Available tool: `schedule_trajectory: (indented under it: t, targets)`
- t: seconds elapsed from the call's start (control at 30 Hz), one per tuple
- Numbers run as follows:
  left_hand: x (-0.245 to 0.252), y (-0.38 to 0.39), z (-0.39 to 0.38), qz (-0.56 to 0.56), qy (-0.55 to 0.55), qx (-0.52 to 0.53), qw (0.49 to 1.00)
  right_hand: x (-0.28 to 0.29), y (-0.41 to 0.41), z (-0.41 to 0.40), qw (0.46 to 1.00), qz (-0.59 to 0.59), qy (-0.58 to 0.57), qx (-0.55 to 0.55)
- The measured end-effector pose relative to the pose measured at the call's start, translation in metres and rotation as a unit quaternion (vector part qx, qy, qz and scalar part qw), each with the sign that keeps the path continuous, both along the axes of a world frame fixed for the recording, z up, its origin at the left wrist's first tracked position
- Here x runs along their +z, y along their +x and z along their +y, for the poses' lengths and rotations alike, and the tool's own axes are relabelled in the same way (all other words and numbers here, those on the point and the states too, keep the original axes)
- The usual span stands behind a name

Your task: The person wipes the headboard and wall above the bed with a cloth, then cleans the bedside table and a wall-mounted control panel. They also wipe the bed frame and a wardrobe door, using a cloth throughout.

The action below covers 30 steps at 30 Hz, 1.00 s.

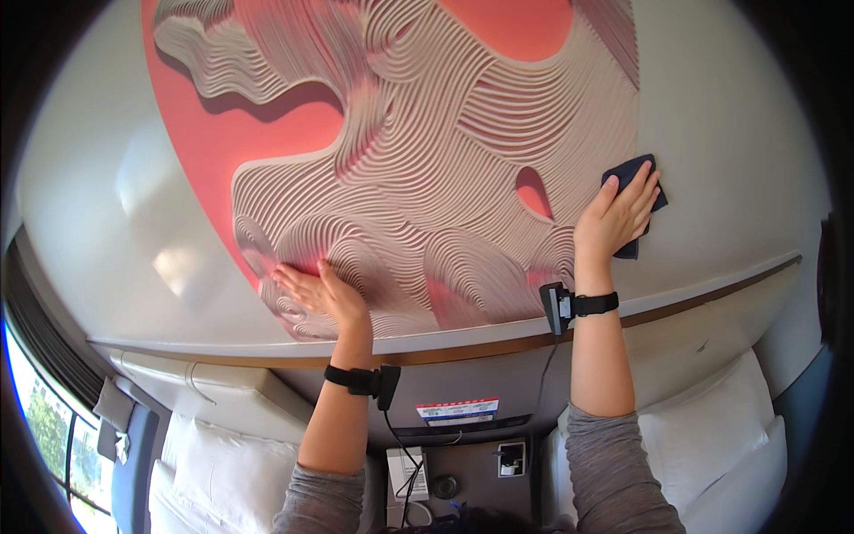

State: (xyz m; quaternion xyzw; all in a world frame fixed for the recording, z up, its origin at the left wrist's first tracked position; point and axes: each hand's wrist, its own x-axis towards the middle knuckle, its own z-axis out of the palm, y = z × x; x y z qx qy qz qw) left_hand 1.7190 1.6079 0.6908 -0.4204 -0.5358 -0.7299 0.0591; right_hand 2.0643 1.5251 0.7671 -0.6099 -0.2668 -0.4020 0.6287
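Note:
A large wall panel of pink and beige ridged, wavy relief art (427, 167) fills the upper view. My right hand (615, 217) lies flat over a folded dark blue cloth (627, 172), pressing it to the wall at the art's right edge. My left hand (323, 294) holds nothing; its fingers are spread over the lower left ridges of the art. Whether its palm touches the surface I cannot tell. Both wrists wear a black strap with a small device and a cable.
Below the art runs a ledge (467, 336) above padded headboards. Beds with white pillows (230, 454) stand on both sides. Between them, a nightstand (467, 474) bears a white box (407, 472), a round dark dish (445, 486) and a socket panel (512, 459). A window (57, 427) is at left.

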Motion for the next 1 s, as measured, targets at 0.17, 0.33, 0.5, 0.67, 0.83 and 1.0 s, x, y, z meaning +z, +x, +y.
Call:
schedule_trajectory:
  t: [0.17, 0.33, 0.5, 0.67, 0.83, 1.0]
  targets:
    - [-0.003, -0.02, -0.022, 0.069, -0.045, -0.121, 0.989, -0.004, -0.095, 0.015, 0.998, -0.054, -0.023, 0.014]
    - [0.003, -0.044, -0.049, 0.136, -0.059, -0.248, 0.957, 0.003, -0.184, 0.036, 0.993, -0.105, -0.046, 0.026]
    - [0.003, -0.089, -0.063, 0.169, -0.034, -0.321, 0.931, 0.004, -0.29, 0.057, 0.965, -0.227, -0.104, 0.075]
    - [0.002, -0.131, -0.07, 0.174, 0.009, -0.358, 0.917, 0.004, -0.356, 0.071, 0.924, -0.332, -0.125, 0.144]
    - [-0.032, -0.17, -0.058, 0.111, -0.017, -0.244, 0.963, -0.018, -0.408, 0.081, 0.85, -0.469, -0.16, 0.178]
    - [-0.052, -0.163, -0.053, 0.133, -0.003, -0.213, 0.968, -0.055, -0.395, 0.079, 0.692, -0.645, -0.244, 0.211]
